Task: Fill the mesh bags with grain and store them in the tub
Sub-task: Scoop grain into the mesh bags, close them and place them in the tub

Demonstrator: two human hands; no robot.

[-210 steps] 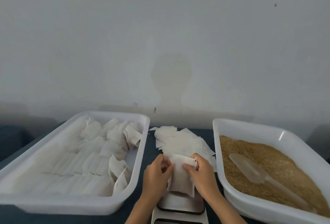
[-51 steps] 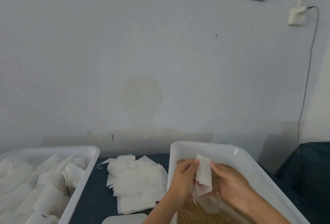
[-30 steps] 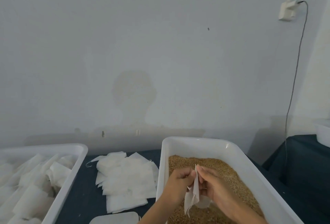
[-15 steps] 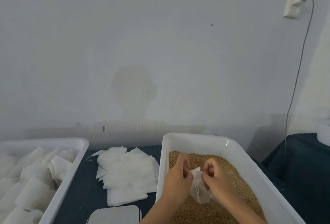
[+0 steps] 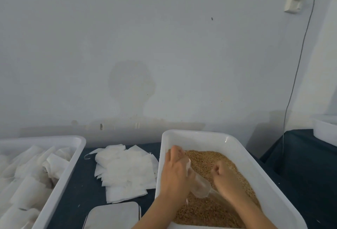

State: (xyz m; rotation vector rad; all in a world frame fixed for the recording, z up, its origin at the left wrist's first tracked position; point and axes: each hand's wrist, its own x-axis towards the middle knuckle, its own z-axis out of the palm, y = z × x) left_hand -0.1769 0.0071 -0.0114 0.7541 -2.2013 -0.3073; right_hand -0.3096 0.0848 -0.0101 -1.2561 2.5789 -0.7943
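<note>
A white tub (image 5: 244,157) on the right holds brown grain (image 5: 206,157). My left hand (image 5: 175,175) is over the grain and holds a white mesh bag (image 5: 188,164), which the hand hides almost entirely. A translucent plastic scoop (image 5: 200,186) lies with its mouth against that hand. My right hand (image 5: 226,179), fingers curled, grips the scoop's handle end, which it hides. The white storage tub (image 5: 78,146) on the left holds several filled mesh bags (image 5: 54,163).
A pile of flat empty mesh bags (image 5: 125,170) lies on the dark table between the two tubs. A small white scale (image 5: 113,216) sits at the front edge. Another white tub (image 5: 326,130) stands on a table at the far right, below a wall cable.
Both hands were pulling the bag open over the grain. Now my right hand has let go of the bag and taken the scoop, while my left hand keeps the bag low by the grain.
</note>
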